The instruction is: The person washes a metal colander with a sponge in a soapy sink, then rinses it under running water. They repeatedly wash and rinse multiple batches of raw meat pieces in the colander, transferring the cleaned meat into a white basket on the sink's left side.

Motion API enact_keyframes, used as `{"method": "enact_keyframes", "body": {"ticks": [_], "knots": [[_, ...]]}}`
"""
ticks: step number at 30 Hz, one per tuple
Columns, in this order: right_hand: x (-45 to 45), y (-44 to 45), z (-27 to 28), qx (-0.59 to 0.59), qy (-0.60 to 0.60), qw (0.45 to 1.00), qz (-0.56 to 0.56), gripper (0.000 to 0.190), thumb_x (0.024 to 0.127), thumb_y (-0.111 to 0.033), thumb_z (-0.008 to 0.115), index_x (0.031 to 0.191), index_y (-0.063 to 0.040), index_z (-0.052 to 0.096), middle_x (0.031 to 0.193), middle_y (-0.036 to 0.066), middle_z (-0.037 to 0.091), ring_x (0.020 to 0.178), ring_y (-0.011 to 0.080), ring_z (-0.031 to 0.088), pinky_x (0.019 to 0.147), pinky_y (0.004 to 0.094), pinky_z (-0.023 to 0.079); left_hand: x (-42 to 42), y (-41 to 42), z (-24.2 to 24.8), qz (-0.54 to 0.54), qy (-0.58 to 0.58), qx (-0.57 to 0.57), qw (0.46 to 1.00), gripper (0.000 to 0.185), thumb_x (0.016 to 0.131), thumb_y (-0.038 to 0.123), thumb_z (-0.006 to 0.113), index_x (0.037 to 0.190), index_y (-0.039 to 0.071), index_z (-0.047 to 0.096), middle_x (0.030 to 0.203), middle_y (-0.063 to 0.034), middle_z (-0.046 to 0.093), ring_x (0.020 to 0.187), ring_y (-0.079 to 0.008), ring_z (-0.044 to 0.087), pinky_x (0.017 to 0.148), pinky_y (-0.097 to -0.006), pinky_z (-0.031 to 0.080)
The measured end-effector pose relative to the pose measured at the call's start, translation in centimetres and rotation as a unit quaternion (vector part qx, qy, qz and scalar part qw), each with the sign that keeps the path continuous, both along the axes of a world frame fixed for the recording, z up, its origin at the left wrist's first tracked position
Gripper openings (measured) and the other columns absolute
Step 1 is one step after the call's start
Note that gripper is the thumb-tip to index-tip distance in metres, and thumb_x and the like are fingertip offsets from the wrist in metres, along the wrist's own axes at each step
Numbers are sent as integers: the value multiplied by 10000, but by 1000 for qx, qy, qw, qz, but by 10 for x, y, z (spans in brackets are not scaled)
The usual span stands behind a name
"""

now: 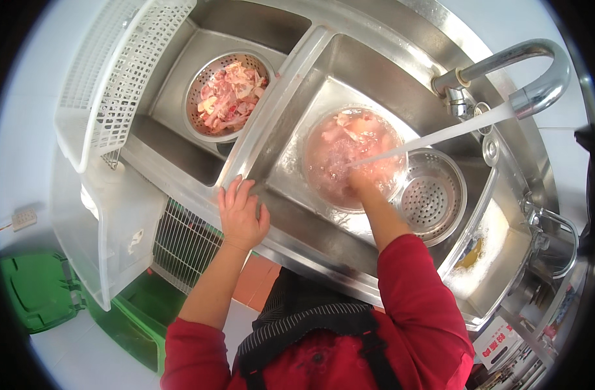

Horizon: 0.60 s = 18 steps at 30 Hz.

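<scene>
My right hand (358, 183) is dipped in the cloudy pinkish water of a round bowl (321, 197) in the middle sink basin; its fingers are hidden there. Raw meat pieces (360, 129), seemingly poultry, lie in the bowl. A stream of water runs into it from the curved metal faucet (546, 92). My left hand (243, 214) rests on the sink's front rim at the divider, fingers spread and holding nothing. In the left basin, a perforated steel colander (192, 107) holds more raw meat pieces (229, 100).
A perforated steel colander (426, 200) without food sits right of the bowl. At the far right is a sink basin (502, 253) with foam. White plastic crates (131, 73) stand at the left, above an open green bin (131, 331). A wire rack (185, 243) is below the sink edge.
</scene>
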State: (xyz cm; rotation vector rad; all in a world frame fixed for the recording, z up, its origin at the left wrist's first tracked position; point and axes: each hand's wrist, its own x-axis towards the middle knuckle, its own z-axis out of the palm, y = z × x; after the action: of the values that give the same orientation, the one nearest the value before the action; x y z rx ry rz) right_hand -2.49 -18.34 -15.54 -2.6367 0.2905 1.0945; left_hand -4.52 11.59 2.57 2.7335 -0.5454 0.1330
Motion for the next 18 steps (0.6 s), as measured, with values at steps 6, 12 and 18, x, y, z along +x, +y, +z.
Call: {"method": "enact_keyframes", "body": {"ticks": [6, 12, 18], "knots": [[39, -50, 7, 89, -151, 967, -182, 470, 795, -218, 600, 1189, 9, 478, 947, 183, 635, 900, 299, 606, 818, 362, 455, 1, 0, 2, -7, -5, -2, 1000, 147, 667, 119, 606, 772, 26, 562, 1152, -91, 490, 1178, -317, 385, 939, -576, 272], [52, -58, 19, 88, -317, 939, -102, 432, 813, -168, 575, 1220, -63, 476, 1107, 190, 557, 1074, 267, 503, 936, 379, 380, 2, 0, 3, -3, 4, -5, 1000, 154, 666, 124, 604, 777, 23, 568, 1149, -87, 490, 1178, -316, 384, 939, -575, 273], [71, -24, 13, -61, -124, 989, -45, 582, 786, -180, 577, 1319, -138, 349, 1291, 236, 333, 1162, 334, 389, 943, 404, 360, 2, 0, 1, 0, 0, 8, 1000, 145, 661, 121, 605, 764, 23, 576, 1151, -81, 493, 1177, -313, 387, 939, -567, 277]]}}
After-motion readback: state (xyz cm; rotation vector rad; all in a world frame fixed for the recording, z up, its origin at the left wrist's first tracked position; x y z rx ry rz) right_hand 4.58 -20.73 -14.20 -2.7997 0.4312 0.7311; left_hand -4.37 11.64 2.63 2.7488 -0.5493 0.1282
